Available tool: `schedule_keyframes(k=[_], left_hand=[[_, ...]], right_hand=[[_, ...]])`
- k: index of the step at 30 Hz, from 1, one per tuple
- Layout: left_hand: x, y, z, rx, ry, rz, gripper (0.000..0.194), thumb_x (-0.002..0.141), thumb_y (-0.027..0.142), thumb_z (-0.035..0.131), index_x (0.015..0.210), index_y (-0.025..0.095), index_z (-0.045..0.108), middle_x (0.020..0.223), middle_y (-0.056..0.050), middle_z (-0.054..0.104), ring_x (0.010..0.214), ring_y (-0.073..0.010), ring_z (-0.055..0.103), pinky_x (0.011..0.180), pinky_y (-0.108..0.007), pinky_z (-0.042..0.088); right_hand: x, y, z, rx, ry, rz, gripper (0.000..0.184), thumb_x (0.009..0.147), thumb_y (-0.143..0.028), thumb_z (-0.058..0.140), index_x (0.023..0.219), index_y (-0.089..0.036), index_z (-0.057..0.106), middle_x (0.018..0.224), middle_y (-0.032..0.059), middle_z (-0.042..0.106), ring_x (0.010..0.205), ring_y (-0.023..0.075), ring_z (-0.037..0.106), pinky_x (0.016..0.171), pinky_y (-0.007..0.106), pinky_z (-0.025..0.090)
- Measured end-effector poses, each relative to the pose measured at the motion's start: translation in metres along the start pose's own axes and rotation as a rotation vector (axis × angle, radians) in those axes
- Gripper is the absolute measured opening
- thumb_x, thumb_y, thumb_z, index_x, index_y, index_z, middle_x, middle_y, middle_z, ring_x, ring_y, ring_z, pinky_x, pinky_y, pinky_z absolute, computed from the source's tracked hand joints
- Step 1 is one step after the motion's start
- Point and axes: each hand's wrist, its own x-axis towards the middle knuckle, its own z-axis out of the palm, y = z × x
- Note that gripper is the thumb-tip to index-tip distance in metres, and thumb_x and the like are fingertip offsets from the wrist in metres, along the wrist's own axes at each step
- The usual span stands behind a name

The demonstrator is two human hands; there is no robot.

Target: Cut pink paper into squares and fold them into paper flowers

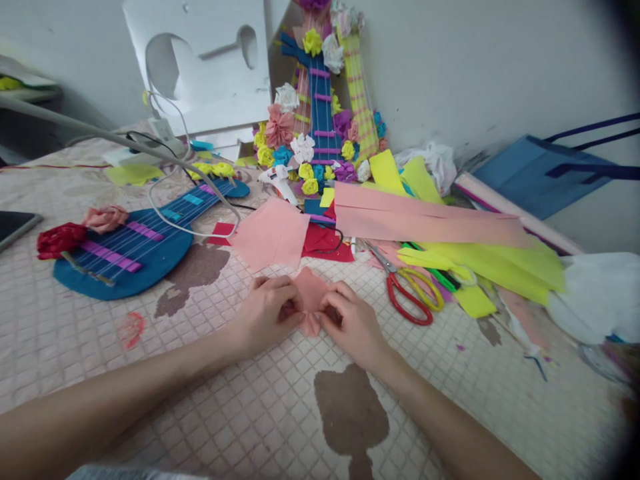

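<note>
Pink paper [312, 291] is at the centre of the frame, over the desk [240, 413], and its lower part is gathered in folds: the left hand [270, 308] pinches it from one side and the right hand [353, 325] from the other. A larger pink sheet [273, 235] lies just above them in the frame, scissors [407, 299] lie right of centre, and a blue guitar [157, 260] lies in the left part.

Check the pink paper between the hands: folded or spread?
Partly folded: the pink paper is creased between left hand and right hand, its far part spread.
</note>
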Motion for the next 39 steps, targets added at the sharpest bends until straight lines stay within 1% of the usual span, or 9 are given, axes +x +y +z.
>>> schedule_keyframes(k=[4,9,17,21,25,28,31,34,39], left_hand=[[-0.0009,-0.0023,0.0032,0.017,0.022,0.011,0.004,0.071,0.014,0.059,0.073,0.018,0.059,0.082,0.001,0.063,0.076,-0.0142,0.057,0.079,-0.034,0.032],[-0.0020,-0.0025,0.0043,0.020,0.048,0.032,0.008,0.071,0.013,0.057,0.076,0.018,0.059,0.084,0.002,0.062,0.080,-0.0148,0.058,0.080,-0.035,0.032],[-0.0026,-0.0014,0.0054,0.049,0.063,0.042,0.006,0.073,0.015,0.057,0.078,0.019,0.058,0.086,0.001,0.061,0.081,-0.0156,0.057,0.080,-0.035,0.033],[-0.0020,0.0000,0.0056,0.020,0.065,0.024,0.009,0.072,0.012,0.058,0.079,0.019,0.058,0.089,0.001,0.060,0.084,-0.0157,0.057,0.081,-0.035,0.033],[-0.0004,-0.0023,0.0032,-0.016,0.060,0.000,0.006,0.071,0.012,0.059,0.075,0.016,0.057,0.089,-0.001,0.057,0.076,-0.0132,0.055,0.077,-0.034,0.035],[0.0005,-0.0047,-0.0002,-0.060,0.015,0.006,0.004,0.071,0.012,0.058,0.071,0.016,0.057,0.087,-0.001,0.055,0.071,-0.0120,0.054,0.073,-0.032,0.037],[0.0005,-0.0053,-0.0012,-0.050,0.000,-0.001,0.004,0.071,0.013,0.058,0.069,0.016,0.056,0.088,-0.002,0.056,0.075,-0.0138,0.055,0.075,-0.033,0.038],[-0.0002,-0.0048,0.0020,-0.002,0.023,-0.001,0.004,0.071,0.013,0.057,0.071,0.017,0.057,0.090,-0.002,0.058,0.079,-0.0150,0.055,0.079,-0.036,0.036],[-0.0015,-0.0032,0.0073,0.039,0.071,0.029,0.005,0.072,0.013,0.055,0.075,0.017,0.056,0.093,-0.003,0.059,0.083,-0.0158,0.056,0.079,-0.036,0.035]], right_hand=[[0.0007,-0.0013,0.0022,-0.069,0.035,0.007,0.009,0.079,-0.014,0.058,0.075,-0.020,0.053,0.085,-0.0013,0.054,0.071,0.0117,0.055,0.061,0.024,0.037],[0.0005,-0.0020,0.0051,-0.125,0.035,0.023,0.008,0.081,-0.018,0.057,0.076,-0.020,0.052,0.086,-0.0008,0.054,0.070,0.0123,0.055,0.060,0.024,0.037],[-0.0005,-0.0014,0.0073,-0.127,0.052,0.023,0.009,0.084,-0.021,0.054,0.075,-0.021,0.052,0.086,-0.0001,0.055,0.071,0.0126,0.056,0.061,0.024,0.039],[0.0003,-0.0023,0.0069,-0.116,0.052,0.030,0.009,0.084,-0.020,0.053,0.075,-0.021,0.052,0.086,-0.0003,0.055,0.072,0.0127,0.057,0.062,0.025,0.040],[-0.0004,-0.0017,0.0075,-0.107,0.048,0.031,0.009,0.084,-0.019,0.053,0.075,-0.021,0.052,0.086,-0.0001,0.055,0.072,0.0131,0.057,0.064,0.025,0.041],[-0.0014,-0.0009,0.0077,-0.110,0.050,0.027,0.008,0.082,-0.018,0.053,0.075,-0.021,0.052,0.086,0.0002,0.055,0.073,0.0137,0.057,0.065,0.025,0.041],[-0.0020,-0.0007,0.0077,-0.114,0.057,0.021,0.007,0.082,-0.020,0.054,0.076,-0.021,0.052,0.085,0.0003,0.055,0.074,0.0141,0.057,0.065,0.026,0.041],[-0.0019,-0.0011,0.0078,-0.114,0.060,0.026,0.009,0.083,-0.022,0.054,0.075,-0.021,0.052,0.085,-0.0001,0.055,0.073,0.0136,0.057,0.065,0.026,0.041],[-0.0005,-0.0012,0.0076,-0.112,0.065,0.028,0.008,0.083,-0.020,0.054,0.075,-0.021,0.052,0.085,-0.0001,0.054,0.072,0.0132,0.056,0.064,0.025,0.041]])
